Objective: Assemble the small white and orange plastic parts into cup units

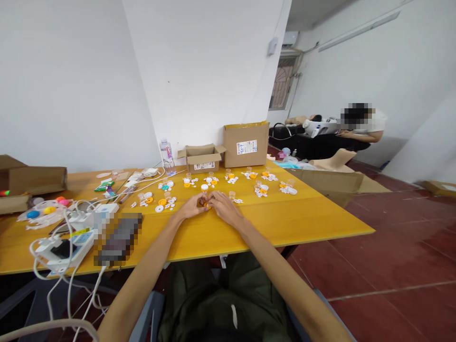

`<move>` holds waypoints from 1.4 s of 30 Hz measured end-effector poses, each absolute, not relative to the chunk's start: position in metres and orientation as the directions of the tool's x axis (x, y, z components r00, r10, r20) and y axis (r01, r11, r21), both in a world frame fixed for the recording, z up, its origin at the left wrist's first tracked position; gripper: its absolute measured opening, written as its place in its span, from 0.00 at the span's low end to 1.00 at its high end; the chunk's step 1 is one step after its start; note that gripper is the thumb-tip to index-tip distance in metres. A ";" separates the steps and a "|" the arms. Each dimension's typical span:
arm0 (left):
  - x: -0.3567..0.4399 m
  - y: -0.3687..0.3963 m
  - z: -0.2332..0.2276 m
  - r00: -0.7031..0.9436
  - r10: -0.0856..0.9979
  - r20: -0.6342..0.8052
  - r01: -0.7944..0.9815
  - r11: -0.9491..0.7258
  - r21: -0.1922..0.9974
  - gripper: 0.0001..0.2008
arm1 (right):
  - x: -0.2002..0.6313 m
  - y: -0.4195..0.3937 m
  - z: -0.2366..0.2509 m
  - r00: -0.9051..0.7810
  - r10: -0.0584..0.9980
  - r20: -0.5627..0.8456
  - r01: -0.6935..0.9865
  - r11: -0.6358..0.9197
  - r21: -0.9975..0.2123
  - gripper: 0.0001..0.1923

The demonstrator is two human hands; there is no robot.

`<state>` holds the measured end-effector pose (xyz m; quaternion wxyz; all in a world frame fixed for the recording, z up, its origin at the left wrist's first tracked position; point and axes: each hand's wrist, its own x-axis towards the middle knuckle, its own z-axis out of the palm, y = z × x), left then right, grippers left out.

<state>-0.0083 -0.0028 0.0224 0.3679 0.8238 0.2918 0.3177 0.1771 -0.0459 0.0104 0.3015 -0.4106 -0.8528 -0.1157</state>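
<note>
My left hand (192, 207) and my right hand (223, 206) meet over the table's near middle, fingertips close together. Between them shows a small orange plastic part (208, 206), pinched by the fingers of both hands and mostly hidden. Just beyond the fingertips stands a small clear piece with a white round top (204, 187). Around the hands lie little sets of parts: white and orange discs (162, 203), a clear cup (232, 194) with small white pieces to the right, and another set with an orange disc (214, 182) behind.
Further sets dot the yellow table (285, 223). An open carton (203, 159), a taped box (245, 145) and a bottle (167, 156) stand at the back. Left are a phone (119, 237), power strips (83, 240) with cables, and colourful balls (50, 209). A person (374, 126) sits far right.
</note>
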 end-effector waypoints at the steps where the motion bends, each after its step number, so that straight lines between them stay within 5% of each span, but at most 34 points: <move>1: -0.008 -0.003 0.023 0.628 0.714 0.311 0.246 -0.560 0.791 0.08 | 0.177 -0.046 0.011 -0.482 0.628 0.611 0.769 0.637 -0.047 0.12; 42: -0.008 -0.003 0.022 0.616 0.730 0.294 0.297 -0.562 0.772 0.11 | 0.187 -0.039 0.005 -0.365 0.609 0.705 0.807 0.585 -0.087 0.11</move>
